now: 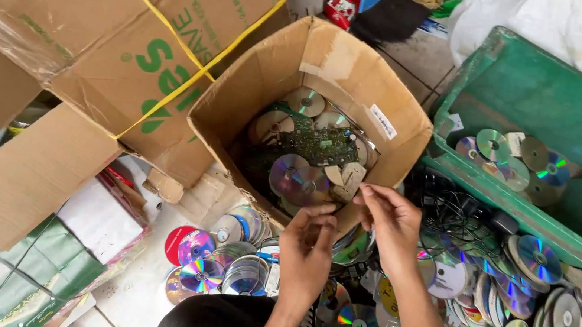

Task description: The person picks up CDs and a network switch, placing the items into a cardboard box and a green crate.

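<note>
An open cardboard box [273, 71] sits in the middle and holds shiny discs [298, 179] and a green circuit board [316, 144]. My left hand [305, 252] reaches to the box's near rim, fingers curled toward the discs inside. Just right of it, my right hand [391, 225] has its fingertips pinched together at the same rim. Whether either hand holds a disc I cannot tell.
A green plastic crate [540, 91] with a few discs stands at the right. Several loose discs [512, 305] cover the floor around my arms, with black cables [457, 208] between them and the crate. Large strapped cardboard boxes [98, 33] fill the left.
</note>
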